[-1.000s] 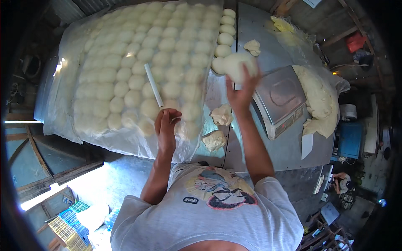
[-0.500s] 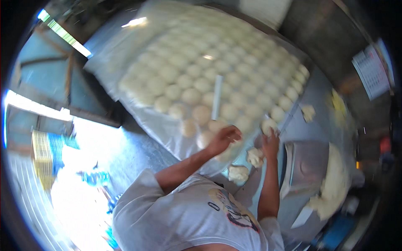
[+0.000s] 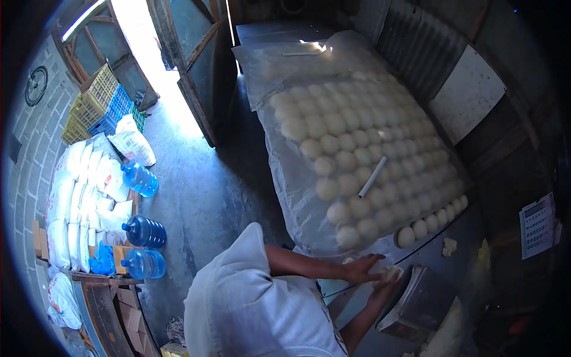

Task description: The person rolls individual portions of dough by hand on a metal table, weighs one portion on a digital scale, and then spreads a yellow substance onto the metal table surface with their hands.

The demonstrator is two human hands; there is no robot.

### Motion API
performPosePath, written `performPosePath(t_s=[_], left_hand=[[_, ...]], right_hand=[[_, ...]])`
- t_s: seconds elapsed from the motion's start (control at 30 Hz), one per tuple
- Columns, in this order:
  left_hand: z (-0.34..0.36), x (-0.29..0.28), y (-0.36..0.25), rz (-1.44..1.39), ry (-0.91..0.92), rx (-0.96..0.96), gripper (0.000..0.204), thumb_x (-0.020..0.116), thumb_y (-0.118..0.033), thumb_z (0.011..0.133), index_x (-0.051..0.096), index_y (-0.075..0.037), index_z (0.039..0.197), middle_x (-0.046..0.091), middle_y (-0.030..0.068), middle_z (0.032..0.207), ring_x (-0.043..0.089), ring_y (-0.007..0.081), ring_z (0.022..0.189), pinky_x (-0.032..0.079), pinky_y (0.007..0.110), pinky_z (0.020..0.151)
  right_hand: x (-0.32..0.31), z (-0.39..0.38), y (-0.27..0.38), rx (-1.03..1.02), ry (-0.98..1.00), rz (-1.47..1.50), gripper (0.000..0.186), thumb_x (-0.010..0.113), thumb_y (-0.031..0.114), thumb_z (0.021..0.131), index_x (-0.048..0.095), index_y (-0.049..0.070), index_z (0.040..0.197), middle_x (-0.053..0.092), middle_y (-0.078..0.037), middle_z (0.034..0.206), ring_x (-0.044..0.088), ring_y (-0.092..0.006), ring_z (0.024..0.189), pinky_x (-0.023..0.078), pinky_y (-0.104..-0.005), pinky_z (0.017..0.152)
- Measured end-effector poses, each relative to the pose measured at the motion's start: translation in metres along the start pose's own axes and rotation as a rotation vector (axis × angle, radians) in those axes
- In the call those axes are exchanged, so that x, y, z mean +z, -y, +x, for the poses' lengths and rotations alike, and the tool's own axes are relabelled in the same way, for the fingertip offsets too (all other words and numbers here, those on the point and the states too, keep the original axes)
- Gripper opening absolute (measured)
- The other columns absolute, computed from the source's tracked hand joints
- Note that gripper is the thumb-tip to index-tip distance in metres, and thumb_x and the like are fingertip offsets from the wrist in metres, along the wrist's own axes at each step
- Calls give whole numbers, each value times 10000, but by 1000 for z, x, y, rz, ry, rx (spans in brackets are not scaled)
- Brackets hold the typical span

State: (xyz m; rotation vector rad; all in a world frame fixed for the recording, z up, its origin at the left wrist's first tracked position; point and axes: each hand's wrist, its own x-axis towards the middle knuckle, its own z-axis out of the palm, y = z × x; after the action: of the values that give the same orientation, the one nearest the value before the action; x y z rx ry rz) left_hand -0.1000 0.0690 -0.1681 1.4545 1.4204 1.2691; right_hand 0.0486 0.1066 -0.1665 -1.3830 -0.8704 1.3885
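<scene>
My left hand (image 3: 360,269) reaches across the near end of the table with its fingers stretched out and apart. Close beside it, my right hand (image 3: 386,287) is closed on a pale lump of dough (image 3: 392,273). Another bit of dough (image 3: 348,260) shows just behind my left wrist, partly hidden by the arm. Beyond the hands, rows of round dough balls (image 3: 339,213) lie under a clear plastic sheet (image 3: 284,205). One row of uncovered dough balls (image 3: 405,237) runs along the sheet's right edge. A white stick (image 3: 372,177) rests on the plastic.
Right of my hands stands a metal box (image 3: 422,303), with a large dough mass (image 3: 447,328) past it. A small dough scrap (image 3: 449,246) lies farther right. On the left are water bottles (image 3: 144,264), stacked white sacks (image 3: 74,196), crates (image 3: 98,98) and a door (image 3: 199,65).
The view has swung left, bringing in the doorway, sacks and bottles. My hands were apart, the right at a dough ball in the uncovered row; now they are close together at a dough lump.
</scene>
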Motion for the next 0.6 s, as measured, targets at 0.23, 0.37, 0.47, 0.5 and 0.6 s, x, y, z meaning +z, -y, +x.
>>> performPosePath(t_s=[0.23, 0.37, 0.47, 0.5, 0.6], left_hand=[[-22, 4, -70, -161, -144, -118, 492, 607, -419, 922, 559, -3, 1182, 675, 189, 879, 680, 271, 858, 521, 367, 779], [-50, 53, -93, -364, 103, -218, 512, 533, -454, 963, 612, 3, 1179, 666, 121, 1000, 615, 180, 958, 482, 340, 869], [-55, 76, -45, -692, 250, -426, 569, 488, -461, 982, 445, -77, 1401, 560, 82, 1310, 546, 201, 1155, 435, 406, 964], [-51, 46, -23, -749, 400, -439, 594, 416, -527, 985, 389, -138, 1434, 519, 77, 1373, 538, 231, 1190, 441, 447, 952], [-91, 14, 57, -540, 293, -514, 649, 314, -611, 972, 429, -137, 1401, 508, 91, 1390, 504, 287, 1238, 400, 470, 1010]], right_hand=[[-4, -104, 35, -269, 40, -99, 718, 438, 569, 958, 368, 39, 1436, 416, -189, 1414, 456, -320, 1258, 350, -394, 1050], [-48, -103, 69, -508, -254, -505, 498, 503, 422, 971, 671, -46, 986, 661, -233, 936, 653, -299, 846, 494, -414, 755], [-112, -90, 69, -736, -349, -638, 349, 649, 312, 918, 681, -35, 886, 684, -160, 766, 658, -240, 694, 508, -385, 667], [-114, -102, 75, -635, -374, -634, 309, 692, 307, 890, 691, -1, 881, 684, -139, 777, 666, -236, 713, 510, -369, 668], [-118, -108, -11, -792, -596, -832, 208, 731, 261, 835, 671, 62, 849, 662, -116, 779, 652, -313, 745, 513, -397, 677]])
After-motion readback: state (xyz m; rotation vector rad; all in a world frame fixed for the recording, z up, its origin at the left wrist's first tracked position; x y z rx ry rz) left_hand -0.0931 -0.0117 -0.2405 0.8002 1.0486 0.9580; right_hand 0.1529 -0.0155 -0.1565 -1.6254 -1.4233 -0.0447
